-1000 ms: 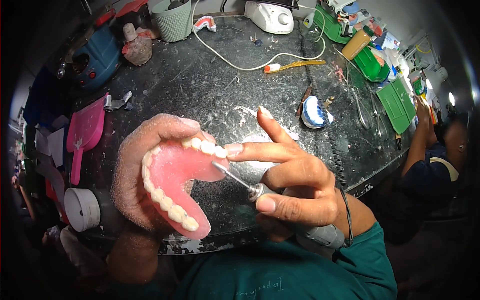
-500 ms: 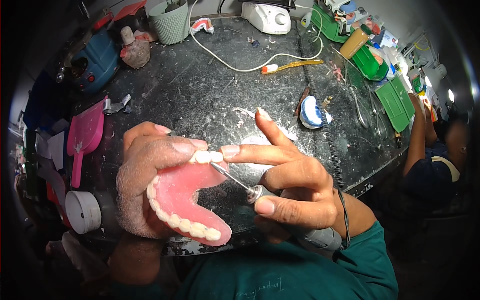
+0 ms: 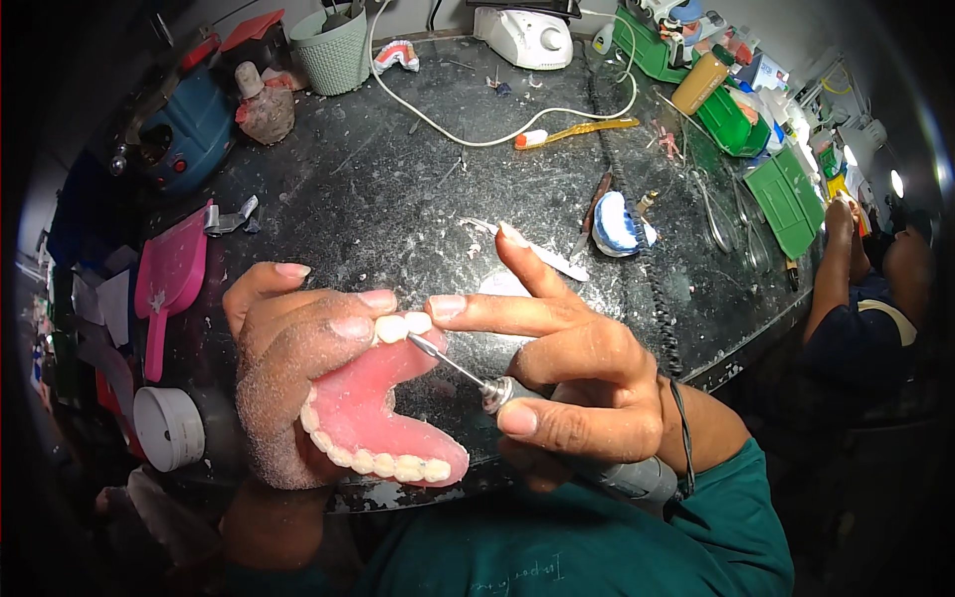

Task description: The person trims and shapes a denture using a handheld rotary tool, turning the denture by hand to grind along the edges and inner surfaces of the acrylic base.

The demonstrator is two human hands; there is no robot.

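A pink denture [image 3: 363, 403] with a row of cream teeth is gripped in my left hand [image 3: 284, 383], whose skin is dusted with pale powder. Its horseshoe opening faces right. My right hand [image 3: 587, 383] is closed round a grey rotary handpiece [image 3: 507, 394]. The handpiece's metal bur [image 3: 438, 355] reaches the pink base just below the teeth at the denture's upper end. My right index fingertip rests against the last visible tooth there, and another finger is raised. My left fingers cover part of the upper tooth row.
A pink dustpan [image 3: 171, 269] and a round white tub [image 3: 169, 428] lie at left. Farther back are a white control box [image 3: 524, 40], a toothbrush [image 3: 577, 132] and a blue-and-white dental model [image 3: 619, 224]. Green trays [image 3: 786, 204] line the right; another person [image 3: 865, 298] sits beyond.
The denture has tilted slightly in my left hand, and its upper end sits a little lower and further left. My right hand and the bur have shifted slightly left with it.
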